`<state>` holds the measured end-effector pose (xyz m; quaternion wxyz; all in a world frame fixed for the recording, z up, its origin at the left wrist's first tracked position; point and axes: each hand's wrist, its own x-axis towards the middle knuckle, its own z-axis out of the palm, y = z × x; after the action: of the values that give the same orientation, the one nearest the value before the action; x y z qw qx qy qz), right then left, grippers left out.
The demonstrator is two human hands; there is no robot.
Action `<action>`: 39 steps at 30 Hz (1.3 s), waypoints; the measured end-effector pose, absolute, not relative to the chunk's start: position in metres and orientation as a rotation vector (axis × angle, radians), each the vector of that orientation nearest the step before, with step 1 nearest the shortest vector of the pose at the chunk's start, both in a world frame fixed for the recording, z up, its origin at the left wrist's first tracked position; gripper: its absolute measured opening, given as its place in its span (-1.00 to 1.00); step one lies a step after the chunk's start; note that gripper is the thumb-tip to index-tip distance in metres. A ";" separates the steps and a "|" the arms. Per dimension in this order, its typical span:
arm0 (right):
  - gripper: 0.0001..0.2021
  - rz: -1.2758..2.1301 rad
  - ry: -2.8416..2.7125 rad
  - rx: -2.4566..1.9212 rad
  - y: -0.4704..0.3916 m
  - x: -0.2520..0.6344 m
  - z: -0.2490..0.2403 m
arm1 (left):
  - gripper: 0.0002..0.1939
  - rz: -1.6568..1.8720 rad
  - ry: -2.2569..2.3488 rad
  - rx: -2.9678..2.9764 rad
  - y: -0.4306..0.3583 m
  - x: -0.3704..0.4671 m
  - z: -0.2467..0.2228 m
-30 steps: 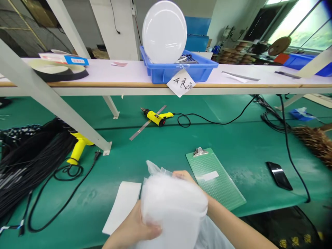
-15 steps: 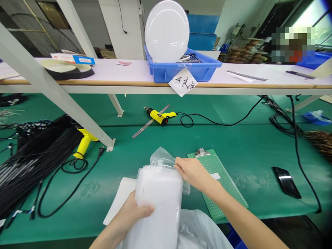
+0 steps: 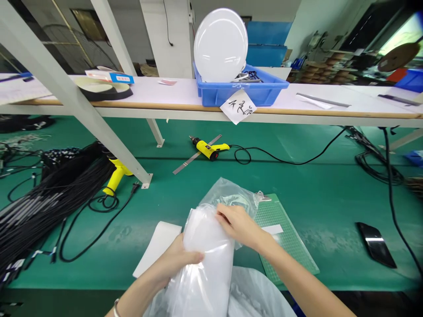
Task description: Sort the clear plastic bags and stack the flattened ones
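Observation:
A thick white bundle (image 3: pixel 209 259) in clear plastic is held upright over the table's front edge; what the white material is I cannot tell. My left hand (image 3: pixel 181 257) grips its left side, thumb across the front. At its top right, the fingers of my right hand (image 3: pixel 236 222) are closed on the loose mouth of the clear plastic bag (image 3: pixel 228 191), which spreads out behind them. More translucent plastic (image 3: pixel 261 295) lies below, at the front edge. Partly hidden behind my left hand is a white sheet (image 3: pixel 157 244). A green clipboard (image 3: pixel 291 237) lies under my right forearm.
A yellow heat gun (image 3: pixel 206 149) rests across a steel ruler (image 3: pixel 181 168). Black cables (image 3: pixel 62 189) and a second yellow tool (image 3: pixel 115 178) lie left, beside a slanted white post (image 3: pixel 109 141). A blue bin (image 3: pixel 241 92) stands on the shelf. At right is a black curved piece (image 3: pixel 376 244).
The bag's loose mouth has spread wider, up and to the right, partly over the clipboard's top. My right hand has shifted slightly down over the bundle's top. The camera view has turned a little left.

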<state>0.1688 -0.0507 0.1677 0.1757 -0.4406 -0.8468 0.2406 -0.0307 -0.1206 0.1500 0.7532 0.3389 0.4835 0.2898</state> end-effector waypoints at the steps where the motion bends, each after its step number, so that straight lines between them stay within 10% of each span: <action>1: -0.85 0.683 -2.415 -1.226 -0.052 0.174 0.169 | -0.44 0.666 1.049 0.709 -0.121 -0.031 0.148; 33: -0.70 0.834 -1.820 -1.296 -0.099 0.201 0.144 | -0.09 0.455 0.882 1.602 -0.098 -0.023 0.155; 39: -0.78 0.381 -1.910 -1.359 -0.104 0.199 0.137 | -0.31 0.639 1.049 1.348 -0.101 -0.015 0.151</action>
<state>0.1986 -0.1044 0.1371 0.3740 -0.5308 -0.7458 0.1486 -0.0149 -0.1007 0.1513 0.6122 0.5846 0.4546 0.2772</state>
